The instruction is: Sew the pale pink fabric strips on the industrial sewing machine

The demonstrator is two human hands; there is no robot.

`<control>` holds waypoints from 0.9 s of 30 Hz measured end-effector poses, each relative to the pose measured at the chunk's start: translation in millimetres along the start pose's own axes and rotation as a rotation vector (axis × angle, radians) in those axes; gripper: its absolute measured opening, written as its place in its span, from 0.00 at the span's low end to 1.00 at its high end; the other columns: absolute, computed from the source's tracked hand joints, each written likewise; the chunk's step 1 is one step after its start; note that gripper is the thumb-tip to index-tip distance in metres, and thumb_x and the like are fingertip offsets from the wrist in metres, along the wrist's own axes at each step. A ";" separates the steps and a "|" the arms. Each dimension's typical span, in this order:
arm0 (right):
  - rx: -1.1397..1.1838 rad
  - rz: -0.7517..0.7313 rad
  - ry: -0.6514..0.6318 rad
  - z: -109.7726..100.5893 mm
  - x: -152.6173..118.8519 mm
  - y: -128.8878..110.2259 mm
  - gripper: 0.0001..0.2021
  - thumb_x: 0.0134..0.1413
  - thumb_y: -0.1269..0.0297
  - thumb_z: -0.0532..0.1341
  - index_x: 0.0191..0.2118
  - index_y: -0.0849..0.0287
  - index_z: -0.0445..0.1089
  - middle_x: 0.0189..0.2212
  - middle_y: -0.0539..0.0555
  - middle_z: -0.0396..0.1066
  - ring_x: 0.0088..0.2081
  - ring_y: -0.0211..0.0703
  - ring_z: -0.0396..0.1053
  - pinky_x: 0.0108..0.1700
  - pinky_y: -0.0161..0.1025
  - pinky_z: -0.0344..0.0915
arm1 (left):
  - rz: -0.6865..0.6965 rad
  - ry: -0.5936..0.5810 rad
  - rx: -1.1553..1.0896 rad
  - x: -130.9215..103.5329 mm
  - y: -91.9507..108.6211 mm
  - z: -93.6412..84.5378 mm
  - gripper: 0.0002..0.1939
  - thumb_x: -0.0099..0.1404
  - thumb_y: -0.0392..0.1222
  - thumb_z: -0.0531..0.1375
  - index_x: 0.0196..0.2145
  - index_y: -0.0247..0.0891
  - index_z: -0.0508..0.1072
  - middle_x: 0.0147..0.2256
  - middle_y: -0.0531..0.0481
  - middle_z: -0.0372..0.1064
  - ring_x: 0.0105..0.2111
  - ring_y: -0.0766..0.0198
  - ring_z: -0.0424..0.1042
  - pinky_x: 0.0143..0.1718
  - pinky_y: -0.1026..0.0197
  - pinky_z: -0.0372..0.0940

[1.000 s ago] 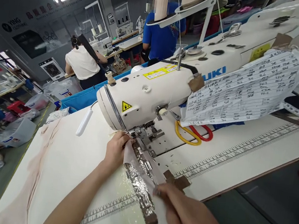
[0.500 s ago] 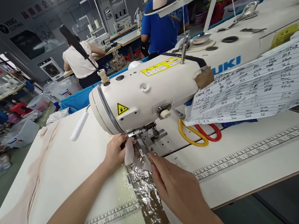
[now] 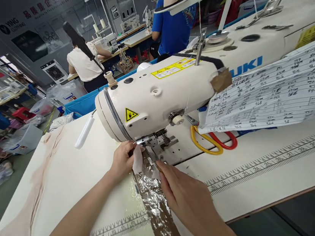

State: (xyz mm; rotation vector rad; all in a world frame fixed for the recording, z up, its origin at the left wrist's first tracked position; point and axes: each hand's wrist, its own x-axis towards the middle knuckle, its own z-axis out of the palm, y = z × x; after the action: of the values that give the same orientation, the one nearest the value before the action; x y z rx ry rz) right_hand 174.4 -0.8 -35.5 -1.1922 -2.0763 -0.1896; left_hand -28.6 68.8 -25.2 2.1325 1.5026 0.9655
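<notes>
My left hand is beside the needle area of a white sewing machine, its fingers curled and pinching the edge of a thin whitish fabric. My right hand is closed at the fabric's right side, thumb and forefinger pressed together near the presser foot. Under that hand a pale length of the same fabric hangs toward the table's front edge. Between the hands lies a brown surface covered with shiny clear tape. My left fingertips are partly hidden.
Yellow-handled scissors and a red handle lie right of the machine, under a handwritten paper sheet. Pink fabric rests on the table's left side. Printed rulers run along the table. Two people sit at machines beyond.
The camera view has shifted slightly, so the machine and paper appear a little farther right. Both hands keep nearly the same place at the fabric.
</notes>
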 end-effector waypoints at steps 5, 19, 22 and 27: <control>-0.029 -0.001 -0.014 0.7 -1.1 -1.1 0.19 0.70 0.70 0.42 0.51 0.67 0.69 0.35 0.56 0.77 0.30 0.38 0.74 0.24 0.34 0.63 | 0.038 0.005 0.038 -0.5 0.2 -1.0 0.09 0.65 0.43 0.56 0.31 0.39 0.73 0.31 0.48 0.72 0.32 0.61 0.70 0.34 0.60 0.64; -0.085 -0.012 -0.084 1.1 -3.1 -1.5 0.19 0.59 0.79 0.49 0.53 0.69 0.67 0.37 0.58 0.77 0.34 0.42 0.75 0.26 0.36 0.67 | 0.126 0.021 0.178 -0.3 -2.9 0.4 0.07 0.64 0.44 0.57 0.33 0.40 0.73 0.31 0.49 0.73 0.33 0.60 0.71 0.35 0.60 0.65; -0.065 -0.017 -0.072 -0.6 -2.2 -1.6 0.19 0.61 0.79 0.47 0.53 0.70 0.67 0.37 0.59 0.77 0.33 0.41 0.75 0.26 0.35 0.67 | 0.100 0.038 0.109 0.1 -3.2 -0.8 0.09 0.65 0.45 0.58 0.30 0.40 0.72 0.30 0.49 0.73 0.31 0.61 0.71 0.33 0.61 0.65; -0.035 0.008 -0.088 -0.7 -2.1 -2.7 0.17 0.63 0.77 0.48 0.53 0.70 0.67 0.36 0.58 0.77 0.33 0.41 0.75 0.26 0.34 0.66 | 0.043 0.042 0.074 -1.1 -0.9 -1.7 0.10 0.64 0.46 0.58 0.29 0.39 0.72 0.29 0.50 0.73 0.31 0.62 0.70 0.33 0.60 0.64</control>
State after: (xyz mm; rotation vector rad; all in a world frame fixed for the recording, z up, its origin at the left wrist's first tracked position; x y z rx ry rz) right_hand 173.3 -4.1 -35.7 -1.2501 -2.1519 -0.1737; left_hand -30.6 68.1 -24.9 2.2181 1.5405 0.9895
